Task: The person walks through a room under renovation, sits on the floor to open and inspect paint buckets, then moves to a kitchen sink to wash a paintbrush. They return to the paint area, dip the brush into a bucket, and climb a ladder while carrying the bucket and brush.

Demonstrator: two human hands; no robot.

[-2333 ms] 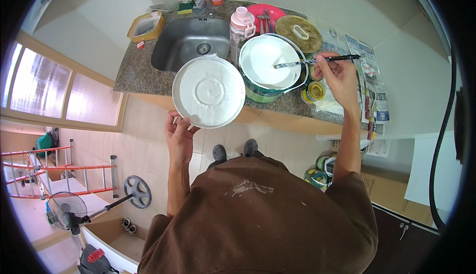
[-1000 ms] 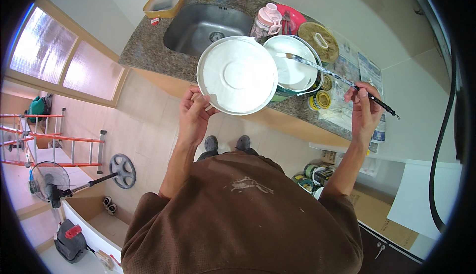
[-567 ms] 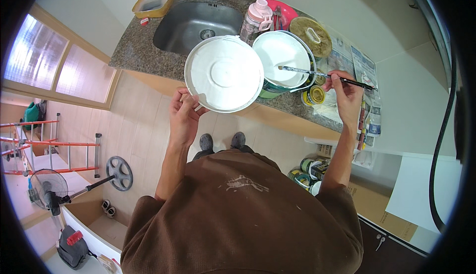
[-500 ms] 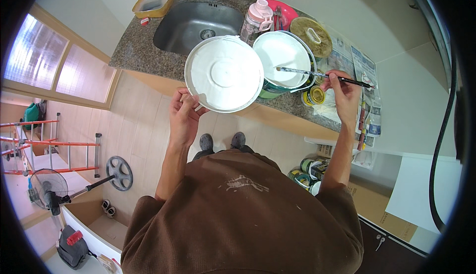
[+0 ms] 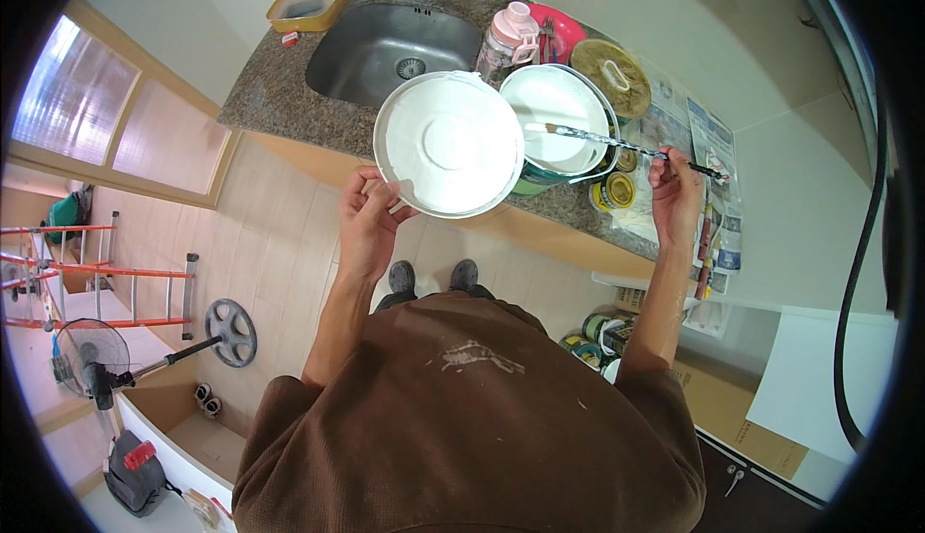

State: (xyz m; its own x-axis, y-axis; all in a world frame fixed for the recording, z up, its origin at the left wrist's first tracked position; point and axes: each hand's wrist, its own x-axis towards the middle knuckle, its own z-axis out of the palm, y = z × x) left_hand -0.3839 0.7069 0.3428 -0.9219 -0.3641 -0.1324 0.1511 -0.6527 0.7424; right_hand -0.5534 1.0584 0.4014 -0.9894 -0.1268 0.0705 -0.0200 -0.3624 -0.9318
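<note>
My left hand (image 5: 370, 220) grips the near-left rim of a round white bucket lid (image 5: 424, 172), its inner face turned up and coated with white paint. Just right of the lid stands a green paint bucket (image 5: 540, 178) full of white paint (image 5: 549, 99), its wire handle resting against the rim. My right hand (image 5: 676, 191) pinches the dark, paint-streaked handle of a long slim paintbrush (image 5: 617, 141). The brush lies level above the bucket, bristles pointing left near the lid's edge. Small yellow cans (image 5: 612, 192) stand between the bucket and my right hand.
A steel sink (image 5: 385, 41) is set into the granite counter (image 5: 270, 104). Behind the bucket are a pink-capped bottle (image 5: 511, 32), a red plate (image 5: 568, 27) with forks and a large lidded tin (image 5: 612, 75). Newspaper (image 5: 713, 138) covers the right end. An orange ladder (image 5: 145, 268) and fan (image 5: 92, 355) stand left.
The brush has turned slightly, its bristles now further left and nearer the lid. My right hand has shifted a little right and away. The lid sits slightly further right in view.
</note>
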